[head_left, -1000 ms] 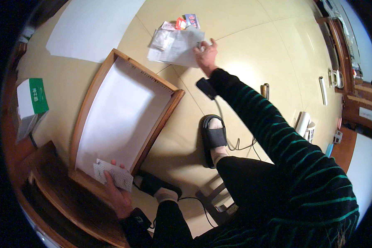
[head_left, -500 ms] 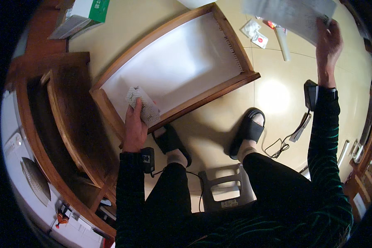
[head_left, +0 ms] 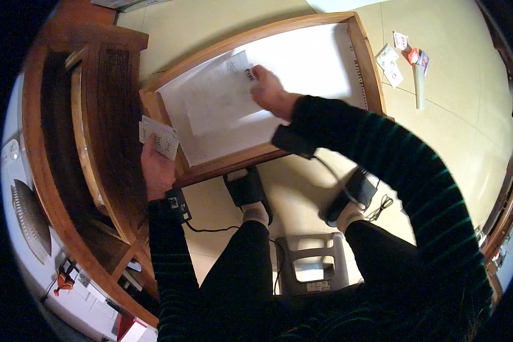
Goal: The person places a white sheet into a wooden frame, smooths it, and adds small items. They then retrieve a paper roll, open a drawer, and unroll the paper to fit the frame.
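Note:
A wooden drawer (head_left: 256, 155) with a white lining lies on the floor before me. My right hand (head_left: 272, 96) pinches the edge of a thin translucent sheet, which looks like a plastic sleeve (head_left: 214, 97), over the left part of the drawer. Whether the sleeve touches the lining I cannot tell. At the drawer's left end, my left hand (head_left: 157, 171) is closed on a small white box with a fine dotted pattern (head_left: 161, 138). The thumb lies across its face, and the other fingers are mostly hidden.
Wooden furniture with an open drawer gap (head_left: 57, 125) stands at the left. Small packets (head_left: 389, 64) and a pale tube (head_left: 420, 86) lie on the floor at the far right. A grey stool (head_left: 313, 268) is between my legs. Cables trail from boxes at both wrists.
My right hand has swung the plastic sleeve from the far right to over the drawer. My left hand has moved left with the patterned box, and the view has shifted.

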Action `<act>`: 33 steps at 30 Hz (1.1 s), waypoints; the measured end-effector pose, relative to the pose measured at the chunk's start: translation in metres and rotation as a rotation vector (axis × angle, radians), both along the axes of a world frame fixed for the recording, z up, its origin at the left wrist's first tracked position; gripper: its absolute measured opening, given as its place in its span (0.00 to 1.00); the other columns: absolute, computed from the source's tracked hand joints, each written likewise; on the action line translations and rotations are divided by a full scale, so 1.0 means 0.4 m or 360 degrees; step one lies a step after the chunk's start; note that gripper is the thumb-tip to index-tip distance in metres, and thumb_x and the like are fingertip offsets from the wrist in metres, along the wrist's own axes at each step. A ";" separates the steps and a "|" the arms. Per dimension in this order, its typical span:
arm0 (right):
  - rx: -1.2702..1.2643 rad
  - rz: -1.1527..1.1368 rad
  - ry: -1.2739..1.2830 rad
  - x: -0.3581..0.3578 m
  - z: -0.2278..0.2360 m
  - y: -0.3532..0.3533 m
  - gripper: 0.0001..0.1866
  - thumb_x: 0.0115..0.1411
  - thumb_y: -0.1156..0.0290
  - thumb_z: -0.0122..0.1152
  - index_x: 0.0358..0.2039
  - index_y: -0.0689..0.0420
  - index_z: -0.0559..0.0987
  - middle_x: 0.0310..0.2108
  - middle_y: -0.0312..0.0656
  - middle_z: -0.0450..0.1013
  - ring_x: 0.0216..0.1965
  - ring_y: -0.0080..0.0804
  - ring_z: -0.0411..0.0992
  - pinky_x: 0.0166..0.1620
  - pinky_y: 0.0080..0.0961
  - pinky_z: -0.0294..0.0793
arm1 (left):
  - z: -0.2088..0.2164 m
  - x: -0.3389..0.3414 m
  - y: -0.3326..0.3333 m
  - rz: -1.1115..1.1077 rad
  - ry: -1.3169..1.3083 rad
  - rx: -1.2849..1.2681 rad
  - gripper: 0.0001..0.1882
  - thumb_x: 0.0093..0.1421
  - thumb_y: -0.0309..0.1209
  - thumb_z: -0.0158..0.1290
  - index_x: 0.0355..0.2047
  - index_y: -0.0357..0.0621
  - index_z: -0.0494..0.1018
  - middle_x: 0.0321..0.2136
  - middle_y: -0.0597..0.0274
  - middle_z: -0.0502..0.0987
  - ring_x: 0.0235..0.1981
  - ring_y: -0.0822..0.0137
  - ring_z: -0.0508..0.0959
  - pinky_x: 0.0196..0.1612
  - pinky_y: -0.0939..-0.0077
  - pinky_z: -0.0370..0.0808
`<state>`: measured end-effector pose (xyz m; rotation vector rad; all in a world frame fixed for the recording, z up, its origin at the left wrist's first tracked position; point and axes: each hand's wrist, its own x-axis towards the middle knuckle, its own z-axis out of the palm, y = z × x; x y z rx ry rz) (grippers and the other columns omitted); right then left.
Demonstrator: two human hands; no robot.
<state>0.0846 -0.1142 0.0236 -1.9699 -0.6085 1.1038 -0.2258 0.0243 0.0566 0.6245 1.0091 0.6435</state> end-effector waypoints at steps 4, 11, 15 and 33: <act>-0.0085 -0.0010 0.0071 -0.106 -0.072 0.117 0.23 0.49 0.80 0.53 0.49 0.64 0.70 0.42 0.60 0.74 0.49 0.57 0.72 0.53 0.40 0.71 | 0.008 -0.016 -0.020 -0.0295 0.0307 0.0448 0.21 0.63 0.23 0.49 0.56 0.35 0.64 0.54 0.54 0.71 0.55 0.60 0.71 0.62 0.66 0.66; -0.0207 0.0171 -0.0028 -0.130 -0.056 0.162 0.33 0.50 0.74 0.58 0.56 0.67 0.60 0.57 0.61 0.57 0.57 0.64 0.61 0.59 0.47 0.66 | -0.048 0.102 -0.026 -0.0561 0.0593 0.0216 0.22 0.62 0.23 0.48 0.56 0.30 0.63 0.55 0.50 0.70 0.55 0.57 0.71 0.61 0.66 0.66; -0.0213 0.0039 -0.0129 -0.117 -0.059 0.150 0.31 0.49 0.75 0.58 0.56 0.66 0.64 0.55 0.62 0.61 0.56 0.59 0.65 0.57 0.40 0.68 | -0.122 0.153 0.041 -0.0467 0.0391 -0.0024 0.18 0.62 0.24 0.48 0.52 0.27 0.67 0.51 0.51 0.74 0.52 0.57 0.75 0.57 0.67 0.69; 0.0280 0.0371 0.0058 0.235 0.215 -0.374 0.21 0.56 0.72 0.53 0.51 0.62 0.74 0.46 0.51 0.76 0.47 0.38 0.75 0.49 0.32 0.76 | -0.243 0.193 0.268 -0.1426 0.1627 0.1500 0.27 0.57 0.37 0.56 0.55 0.38 0.66 0.50 0.44 0.71 0.50 0.51 0.74 0.54 0.64 0.71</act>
